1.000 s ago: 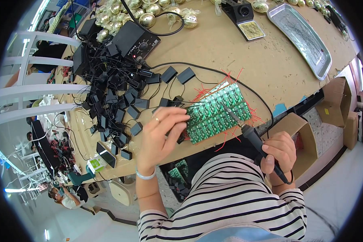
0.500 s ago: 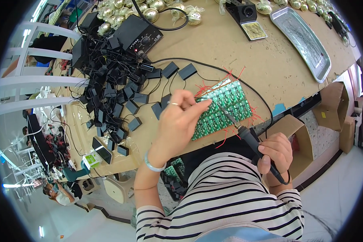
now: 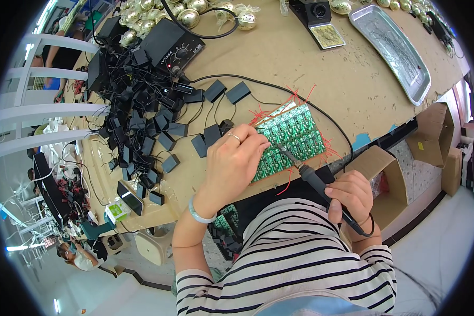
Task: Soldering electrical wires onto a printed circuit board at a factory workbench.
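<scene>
A green panel of small circuit boards [image 3: 296,129] lies on the table edge before me, with thin red wires [image 3: 329,150] sticking out along its sides. My left hand [image 3: 233,160] is over the panel's left part, thumb and fingertips pinched together; whatever is between them is too small to make out. In my right hand [image 3: 354,196] is a soldering iron [image 3: 316,181], held by its dark handle. Its tip points up and left at the middle of the panel, close to my left fingertips. Contact between tip and board is not clear.
Left of the panel lies a heap of small black boxes with leads [image 3: 163,118]. Behind it stands the black soldering station [image 3: 171,45], its cable looping around the panel. Farther back are an iron stand with sponge [image 3: 326,36] and a metal tray [image 3: 392,55]. A cardboard box [image 3: 376,168] sits at right.
My left fingers have curled in, and the hand has shifted slightly down over the board. The soldering iron in my right hand has moved a little left and down. The whole view has shifted slightly.
</scene>
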Available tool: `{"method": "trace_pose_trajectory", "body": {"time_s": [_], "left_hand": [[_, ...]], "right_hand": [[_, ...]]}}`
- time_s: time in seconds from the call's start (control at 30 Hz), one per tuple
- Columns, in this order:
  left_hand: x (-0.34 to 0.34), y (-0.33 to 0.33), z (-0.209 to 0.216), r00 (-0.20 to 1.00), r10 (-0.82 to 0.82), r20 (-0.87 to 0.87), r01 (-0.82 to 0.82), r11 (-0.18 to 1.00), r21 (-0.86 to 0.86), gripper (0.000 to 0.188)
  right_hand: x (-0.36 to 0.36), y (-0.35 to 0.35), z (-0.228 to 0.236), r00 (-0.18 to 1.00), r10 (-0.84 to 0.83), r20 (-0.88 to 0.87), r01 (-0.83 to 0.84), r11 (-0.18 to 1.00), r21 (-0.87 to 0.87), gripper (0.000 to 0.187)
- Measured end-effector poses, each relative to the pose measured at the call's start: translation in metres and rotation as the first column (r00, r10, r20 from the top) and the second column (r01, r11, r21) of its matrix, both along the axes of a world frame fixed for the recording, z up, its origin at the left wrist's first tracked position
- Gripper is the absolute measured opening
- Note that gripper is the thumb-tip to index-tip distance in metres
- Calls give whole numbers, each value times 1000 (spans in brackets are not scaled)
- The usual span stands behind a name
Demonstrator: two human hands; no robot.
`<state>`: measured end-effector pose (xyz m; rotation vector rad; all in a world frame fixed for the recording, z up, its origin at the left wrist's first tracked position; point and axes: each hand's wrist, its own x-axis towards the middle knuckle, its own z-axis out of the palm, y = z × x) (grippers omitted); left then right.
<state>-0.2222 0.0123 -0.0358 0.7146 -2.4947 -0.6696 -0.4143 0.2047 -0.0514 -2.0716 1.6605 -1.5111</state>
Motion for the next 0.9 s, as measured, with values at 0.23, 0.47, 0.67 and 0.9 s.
{"method": "trace_pose_trajectory", "body": {"time_s": [0.23, 0.47, 0.67, 0.9], "left_hand": [[-3, -2, 3, 999, -23, 42, 22, 1000, 21, 7], [-5, -3, 9, 995, -26, 97, 17, 995, 99, 5], [-4, -1, 7, 996, -16, 89, 10, 997, 71, 4], [-6, -5, 11, 991, -20, 132, 12, 998, 58, 4]], "right_hand": [[0, -5, 1, 998, 13, -60, -15, 999, -43, 20], [-1, -7, 4, 956, 77, -281, -114, 987, -114, 13], [-6, 14, 5, 987, 3, -160, -17, 996, -87, 18], [-5, 16, 2, 990, -130, -54, 125, 988, -91, 16]]}}
